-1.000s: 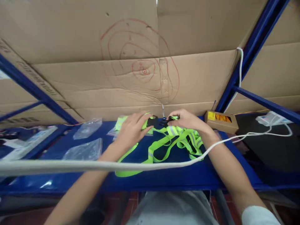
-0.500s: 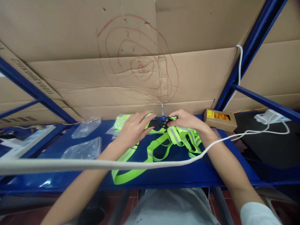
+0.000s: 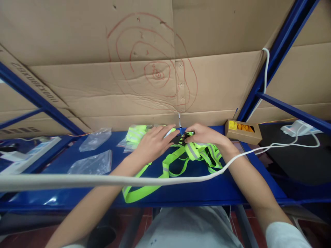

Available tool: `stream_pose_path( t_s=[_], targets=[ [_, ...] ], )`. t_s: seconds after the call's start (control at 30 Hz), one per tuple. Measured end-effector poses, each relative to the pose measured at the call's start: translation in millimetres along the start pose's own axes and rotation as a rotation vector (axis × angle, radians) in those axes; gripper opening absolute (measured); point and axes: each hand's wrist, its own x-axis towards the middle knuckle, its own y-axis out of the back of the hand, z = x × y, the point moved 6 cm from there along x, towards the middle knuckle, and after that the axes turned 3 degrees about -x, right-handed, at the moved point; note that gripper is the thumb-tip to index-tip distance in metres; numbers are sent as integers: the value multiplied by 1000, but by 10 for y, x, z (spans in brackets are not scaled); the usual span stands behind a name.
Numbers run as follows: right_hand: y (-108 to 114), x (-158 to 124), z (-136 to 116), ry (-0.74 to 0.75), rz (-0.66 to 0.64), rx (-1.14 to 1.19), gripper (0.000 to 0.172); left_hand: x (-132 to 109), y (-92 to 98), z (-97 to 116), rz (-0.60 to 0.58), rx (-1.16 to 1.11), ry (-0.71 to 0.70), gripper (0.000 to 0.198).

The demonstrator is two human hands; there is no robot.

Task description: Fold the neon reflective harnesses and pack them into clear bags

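My left hand (image 3: pixel 157 140) is closed on one part of a black plastic buckle (image 3: pixel 178 140), its fingers covering most of that part. Pinched between the fingertips of my right hand (image 3: pixel 203 134) is the buckle's other side, and the two parts meet or nearly meet; I cannot tell if they are locked. Neon yellow-green straps (image 3: pixel 192 150) with grey reflective stripes run from the buckle. They bunch up under my right hand, and one long loop (image 3: pixel 138 195) reaches toward the front edge of the blue table (image 3: pixel 196 191).
Clear plastic bags (image 3: pixel 93 163) lie at left, near a folded neon strap bundle (image 3: pixel 137 133). A white cable (image 3: pixel 165 182) crosses in front of my forearms. A cardboard box (image 3: pixel 243 132) stands at back right, a power strip (image 3: pixel 33 155) at left. Cardboard (image 3: pixel 214 82) walls the back.
My left hand has shifted right with its buckle part, closing the gap to the part in my right hand. My right hand stays nearly in place.
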Motion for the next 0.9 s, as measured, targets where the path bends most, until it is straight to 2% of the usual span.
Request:
stream_pose_path(
  t_s=[0.23,0.37,0.5,0.7,0.77,0.9],
  targets=[
    [-40,24,-49,108,-2,60,33,11,-77,76,-22,41,-19,47],
    [-61,13,-76,169,-40,70,36,-5,-131,65,-64,-17,-8,53],
    [48,-102,-174,284,-62,89,47,-49,-80,-116,-61,-71,88,55],
    [194,-200,-94,255,-57,92,76,-116,132,-428,-50,-70,206,55],
    [223,-169,-54,240,-8,88,70,-129,216,-491,-23,-56,232,56],
    [346,-136,-38,176,143,42,44,-147,331,-581,5,64,284,55]
  ],
)
